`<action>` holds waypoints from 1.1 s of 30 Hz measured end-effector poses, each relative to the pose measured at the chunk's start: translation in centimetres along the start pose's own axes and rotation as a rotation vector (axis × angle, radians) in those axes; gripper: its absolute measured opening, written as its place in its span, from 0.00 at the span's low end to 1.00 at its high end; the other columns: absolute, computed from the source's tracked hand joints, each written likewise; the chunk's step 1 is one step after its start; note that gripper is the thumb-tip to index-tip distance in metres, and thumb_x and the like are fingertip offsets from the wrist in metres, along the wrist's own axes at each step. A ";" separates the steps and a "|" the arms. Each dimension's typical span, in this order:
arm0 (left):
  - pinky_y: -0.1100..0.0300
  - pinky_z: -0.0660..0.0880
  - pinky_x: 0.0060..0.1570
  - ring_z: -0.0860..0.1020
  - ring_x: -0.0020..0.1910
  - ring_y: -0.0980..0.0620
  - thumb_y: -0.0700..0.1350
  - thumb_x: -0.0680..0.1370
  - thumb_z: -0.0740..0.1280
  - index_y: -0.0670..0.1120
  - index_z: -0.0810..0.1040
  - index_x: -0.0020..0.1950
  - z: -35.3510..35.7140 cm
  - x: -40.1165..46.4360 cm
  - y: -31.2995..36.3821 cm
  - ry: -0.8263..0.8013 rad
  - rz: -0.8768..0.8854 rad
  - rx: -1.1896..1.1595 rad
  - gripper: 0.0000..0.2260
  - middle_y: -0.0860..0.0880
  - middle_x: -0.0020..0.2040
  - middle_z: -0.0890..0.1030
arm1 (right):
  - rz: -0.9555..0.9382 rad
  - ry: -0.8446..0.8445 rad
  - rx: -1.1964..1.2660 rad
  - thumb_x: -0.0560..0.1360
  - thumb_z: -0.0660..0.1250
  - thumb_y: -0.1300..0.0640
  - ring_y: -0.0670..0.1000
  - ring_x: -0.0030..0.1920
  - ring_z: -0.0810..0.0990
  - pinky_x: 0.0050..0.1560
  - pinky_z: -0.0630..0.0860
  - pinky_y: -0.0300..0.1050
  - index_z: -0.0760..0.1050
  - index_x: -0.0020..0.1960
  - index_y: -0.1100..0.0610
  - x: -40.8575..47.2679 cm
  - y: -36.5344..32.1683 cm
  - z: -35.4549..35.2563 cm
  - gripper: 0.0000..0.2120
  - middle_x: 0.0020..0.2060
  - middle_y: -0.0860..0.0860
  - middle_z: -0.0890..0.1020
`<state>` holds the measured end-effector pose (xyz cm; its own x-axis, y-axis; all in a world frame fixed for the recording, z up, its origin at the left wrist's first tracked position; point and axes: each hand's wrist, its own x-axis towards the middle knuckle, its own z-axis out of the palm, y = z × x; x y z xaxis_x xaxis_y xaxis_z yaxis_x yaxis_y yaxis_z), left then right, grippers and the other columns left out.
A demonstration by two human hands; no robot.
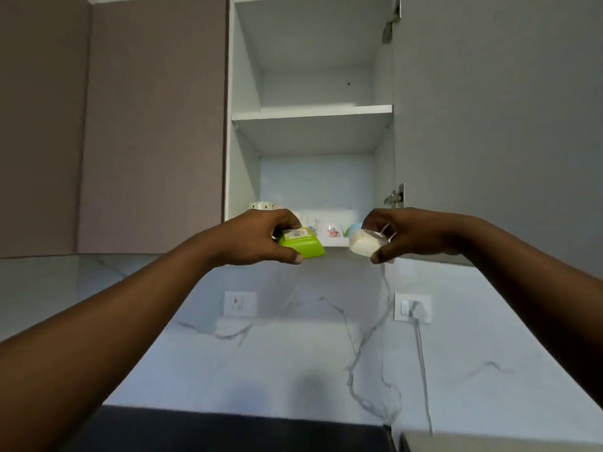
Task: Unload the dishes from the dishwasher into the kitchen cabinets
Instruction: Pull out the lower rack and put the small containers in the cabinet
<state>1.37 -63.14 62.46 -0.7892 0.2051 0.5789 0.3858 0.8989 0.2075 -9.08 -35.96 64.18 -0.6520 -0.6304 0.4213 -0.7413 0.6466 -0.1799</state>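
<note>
A green container [303, 245] with a barcode label on its upturned base is held just in front of the bottom shelf edge of the open wall cabinet [311, 112], at the left of its opening; a small cream-white container [363, 244] is held at the same height toward the right of that opening. Inside the cabinet, on the bottom shelf just behind both items, stand white cups with floral prints [326, 227], a patterned cup [264, 205] at far left and something pale blue [355, 227] at right; these fill much of the shelf's front. The middle shelf above shows only its underside. The cabinet's door [489, 125] stands open to the right. Below the cabinet, two wall sockets [240, 303] sit on a marbled backsplash. The left hand [261, 238] clamps the green container, thumb beneath and fingers curled over the top. The right hand [408, 234] pinches the cream container between thumb beneath and fingers above.
</note>
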 end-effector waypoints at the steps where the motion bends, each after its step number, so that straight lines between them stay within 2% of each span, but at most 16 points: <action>1: 0.51 0.76 0.58 0.78 0.54 0.54 0.53 0.68 0.76 0.52 0.75 0.60 0.3 2.2 -0.7 0.003 0.007 0.010 0.23 0.54 0.55 0.80 | -0.002 -0.001 -0.030 0.65 0.77 0.49 0.52 0.51 0.79 0.55 0.77 0.56 0.72 0.56 0.44 1.9 1.0 -0.4 0.22 0.50 0.45 0.79; 9: 0.60 0.75 0.52 0.78 0.53 0.54 0.55 0.69 0.74 0.50 0.75 0.62 3.8 13.5 -6.0 -0.007 -0.005 0.008 0.23 0.54 0.55 0.79 | 0.075 0.023 -0.102 0.68 0.76 0.52 0.51 0.54 0.76 0.59 0.74 0.51 0.71 0.62 0.48 11.7 5.6 -0.7 0.24 0.54 0.47 0.78; 14: 0.53 0.76 0.56 0.77 0.55 0.50 0.53 0.73 0.70 0.48 0.73 0.66 5.1 17.0 -7.1 -0.068 0.044 0.102 0.23 0.49 0.59 0.78 | 0.114 0.012 -0.087 0.69 0.75 0.53 0.51 0.55 0.76 0.61 0.72 0.50 0.71 0.64 0.49 14.6 6.9 0.1 0.26 0.56 0.48 0.77; 19: 0.53 0.73 0.57 0.75 0.55 0.49 0.53 0.76 0.67 0.46 0.71 0.68 5.9 19.4 -8.2 -0.122 0.058 0.222 0.23 0.48 0.60 0.77 | 0.174 -0.046 -0.057 0.70 0.74 0.53 0.51 0.59 0.75 0.65 0.70 0.53 0.68 0.67 0.48 16.7 8.4 0.4 0.28 0.61 0.49 0.75; 22: 0.51 0.71 0.60 0.74 0.57 0.47 0.53 0.76 0.67 0.45 0.71 0.67 6.7 20.3 -9.5 -0.189 0.078 0.292 0.22 0.47 0.61 0.77 | 0.194 -0.049 -0.093 0.71 0.73 0.52 0.50 0.58 0.75 0.64 0.70 0.47 0.68 0.68 0.47 17.2 9.1 0.7 0.27 0.60 0.47 0.75; 25: 0.57 0.69 0.55 0.73 0.57 0.48 0.57 0.78 0.62 0.47 0.70 0.68 7.3 21.0 -10.7 -0.251 0.075 0.387 0.22 0.46 0.62 0.76 | 0.210 -0.075 -0.092 0.72 0.72 0.53 0.49 0.59 0.74 0.64 0.70 0.47 0.67 0.69 0.47 17.8 9.7 0.9 0.28 0.61 0.48 0.75; 27: 0.58 0.66 0.53 0.73 0.59 0.47 0.57 0.80 0.59 0.47 0.69 0.69 7.4 21.4 -11.1 -0.274 0.074 0.434 0.22 0.46 0.63 0.75 | 0.215 -0.094 -0.066 0.72 0.72 0.53 0.50 0.60 0.74 0.66 0.70 0.49 0.67 0.69 0.47 18.2 10.0 0.8 0.28 0.63 0.49 0.74; 31: 0.56 0.67 0.63 0.70 0.65 0.45 0.54 0.80 0.60 0.46 0.66 0.73 7.6 22.0 -10.9 -0.260 0.095 0.531 0.24 0.45 0.69 0.72 | 0.212 -0.119 -0.040 0.73 0.72 0.55 0.50 0.61 0.74 0.67 0.69 0.49 0.67 0.69 0.47 18.5 10.2 0.7 0.27 0.63 0.49 0.74; 33: 0.56 0.66 0.65 0.70 0.66 0.45 0.54 0.79 0.61 0.45 0.65 0.74 7.8 22.3 -11.0 -0.235 0.110 0.539 0.25 0.44 0.69 0.71 | 0.211 -0.126 -0.023 0.73 0.72 0.56 0.50 0.61 0.74 0.67 0.69 0.49 0.68 0.69 0.48 18.6 10.3 0.9 0.27 0.63 0.49 0.74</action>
<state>-24.19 -65.40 66.93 -0.8665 0.3331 0.3717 0.2230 0.9247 -0.3087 -29.01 -41.41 69.39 -0.8079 -0.5276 0.2625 -0.5835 0.7786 -0.2311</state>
